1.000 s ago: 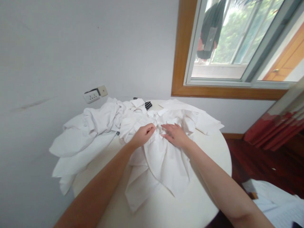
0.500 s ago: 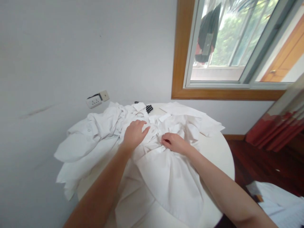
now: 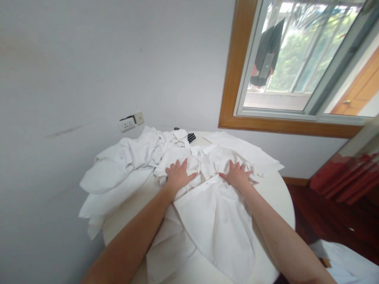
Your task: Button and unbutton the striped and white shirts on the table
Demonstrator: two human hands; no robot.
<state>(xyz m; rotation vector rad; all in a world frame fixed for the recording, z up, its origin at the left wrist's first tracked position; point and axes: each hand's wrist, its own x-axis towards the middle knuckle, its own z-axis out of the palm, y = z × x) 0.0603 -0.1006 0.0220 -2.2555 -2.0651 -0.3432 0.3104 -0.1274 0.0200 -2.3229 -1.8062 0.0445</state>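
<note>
Since the frame half a second earlier, the right hand [image 3: 237,174] has slid outward from the middle and gone from curled to spread, while the left hand [image 3: 179,175] has fanned its fingers. Both now rest splayed, palms down, on a white garment [image 3: 219,225] lying in front of the person, its lower part fanned toward the near edge. The palms hide the cloth beneath, and whether any fold is pinched cannot be told. The garment's upper part is bunched, its border with neighbouring white cloth hard to make out, and its near end meets the frame's bottom edge. A rumpled white pile [image 3: 118,169] overhangs the rounded pale desk [image 3: 281,199] at left; a flatter white cloth [image 3: 247,148] lies at the far right, and black striped fabric [image 3: 192,137] peeks out behind. Beyond are a wall socket [image 3: 127,124], a wood-framed window [image 3: 281,59], a red-and-cream curtain [image 3: 346,165] and dark reddish floor [image 3: 310,217]. White material [image 3: 352,260] at lower right is cut off.
</note>
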